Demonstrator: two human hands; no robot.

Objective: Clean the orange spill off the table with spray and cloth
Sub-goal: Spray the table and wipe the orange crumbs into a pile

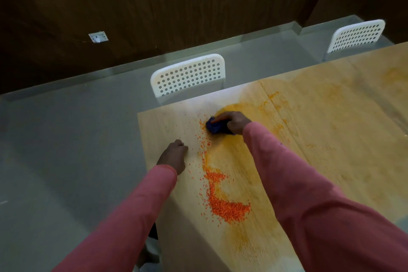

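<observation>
Head view: right hand (235, 122), fingers clamped on the blue cloth (215, 127), presses it to the table (331, 139) at the far end of the orange spill (225, 203); left hand (174, 155), fingers curled together, empty, rests beside the scattered grains.

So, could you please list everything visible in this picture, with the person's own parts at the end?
table: one, light wood, stained orange, filling the right.
orange spill: one, granules, thickest near the front of the table, trailing up to the cloth.
cloth: one, dark blue, on the table.
chairs: two, white, perforated backs, at the table's far edge.
wall sockets: two, white, on the dark wood wall.
floor: grey.
left hand: fingers curled, resting on the table.
right hand: holds the cloth.
sleeves: two, pink.
</observation>
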